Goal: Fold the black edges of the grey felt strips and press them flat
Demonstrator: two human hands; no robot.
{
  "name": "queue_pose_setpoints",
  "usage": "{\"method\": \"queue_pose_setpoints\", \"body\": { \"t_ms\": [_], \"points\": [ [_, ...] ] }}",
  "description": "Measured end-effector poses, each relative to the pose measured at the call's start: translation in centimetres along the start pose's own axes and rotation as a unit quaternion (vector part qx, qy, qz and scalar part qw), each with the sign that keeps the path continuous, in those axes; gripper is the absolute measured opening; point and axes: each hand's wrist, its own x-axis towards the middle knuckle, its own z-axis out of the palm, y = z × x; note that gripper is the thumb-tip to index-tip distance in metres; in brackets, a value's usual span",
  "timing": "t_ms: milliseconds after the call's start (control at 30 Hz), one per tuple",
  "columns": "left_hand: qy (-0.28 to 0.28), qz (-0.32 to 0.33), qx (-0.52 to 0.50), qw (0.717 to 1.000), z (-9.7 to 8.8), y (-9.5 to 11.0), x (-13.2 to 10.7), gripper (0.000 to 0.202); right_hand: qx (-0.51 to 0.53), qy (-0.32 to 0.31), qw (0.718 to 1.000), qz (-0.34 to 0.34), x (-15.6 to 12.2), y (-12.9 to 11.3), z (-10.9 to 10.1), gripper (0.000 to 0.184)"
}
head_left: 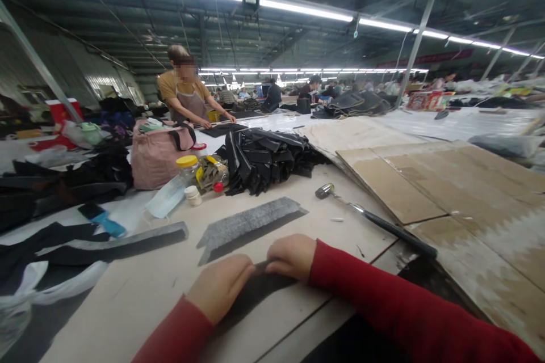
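My left hand [223, 285] and my right hand [293, 256] are close together at the front of the work surface. Both have their fingers closed on the upper edge of a strip of black fabric [255, 293], which hangs down toward me between them. Just beyond my hands lies a flat grey-and-black fabric piece [251, 227] with slanted ends. A hammer [378, 221] with a metal head and black handle rests to the right of my right hand. Past the flat piece is a heap of black fabric pieces [272, 156].
Cardboard sheets [395, 187] cover the right side. A pink bag [157, 156], a yellow-lidded jar [187, 167], a face mask [168, 197] and a blue-handled scraper [106, 221] lie at the left. Across the table a person [185, 88] in an apron handles dark fabric.
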Motion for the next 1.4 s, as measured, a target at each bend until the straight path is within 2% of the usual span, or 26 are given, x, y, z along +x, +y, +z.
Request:
{"method": "queue_pose_setpoints", "body": {
  "t_ms": [267,533,600,633,700,767,833,900,967,1067,1133,1200,1267,1300,1333,1400],
  "points": [
    [-0.021,0.016,-0.062,0.998,-0.1,-1.9,-0.8,0.027,0.026,-0.037,0.998,0.045,-3.2,4.2,-1.5,0.019],
    [-0.049,-0.023,-0.191,0.98,-1.4,-3.5,-1.1,0.025,0.204,-0.071,0.973,0.078,-3.4,7.2,-4.5,0.022],
    [-0.016,-0.053,-0.223,0.973,-1.9,-4.5,-1.3,0.026,0.243,-0.085,0.962,0.091,-3.0,7.8,-5.4,0.025],
    [0.024,-0.08,-0.233,0.969,-2.2,-5.0,-1.4,0.029,0.264,-0.091,0.955,0.105,-2.7,8.1,-5.9,0.026],
    [0.141,-0.156,-0.25,0.945,-2.7,-6.3,-1.6,0.037,0.315,-0.086,0.935,0.136,-1.9,8.7,-6.8,0.03],
    [0.258,-0.232,-0.267,0.899,-3.0,-7.4,-1.7,0.046,0.371,-0.032,0.915,0.156,-0.5,9.2,-7.6,0.032],
    [0.312,-0.268,-0.276,0.869,-2.8,-8.0,-1.5,0.049,0.423,0.055,0.889,0.163,1.7,9.7,-8.3,0.033],
    [0.305,-0.246,-0.258,0.883,-1.8,-7.8,-1.0,0.045,0.463,0.142,0.857,0.177,4.8,10.4,-9.1,0.034],
    [0.264,-0.184,-0.22,0.921,-0.4,-7.1,-0.4,0.038,0.484,0.218,0.825,0.196,8.4,11.2,-10.2,0.037],
    [0.191,-0.084,-0.163,0.964,1.6,-5.9,0.2,0.029,0.467,0.319,0.798,0.21,13.3,12.4,-11.5,0.046],
    [0.166,-0.046,-0.131,0.976,2.3,-5.5,0.3,0.027,0.385,0.358,0.828,0.199,15.0,12.5,-11.5,0.046],
    [0.157,-0.039,-0.106,0.981,2.3,-5.5,0.3,0.025,0.267,0.336,0.89,0.154,14.9,11.7,-10.3,0.036],
    [0.15,-0.046,-0.087,0.984,2.1,-5.5,0.3,0.024,0.151,0.252,0.953,0.077,13.4,9.7,-8.1,0.023],
    [0.146,-0.048,-0.079,0.985,2.0,-5.6,0.3,0.023,0.099,0.186,0.977,0.03,12.3,8.5,-6.6,0.019],
    [0.141,-0.05,-0.073,0.986,1.9,-5.6,0.3,0.023,0.043,0.116,0.992,-0.017,11.2,7.2,-5.1,0.019],
    [0.136,-0.054,-0.065,0.987,1.8,-5.4,0.5,0.021,-0.059,0.022,0.994,-0.086,9.2,4.8,-2.1,0.02]
  ]
}}
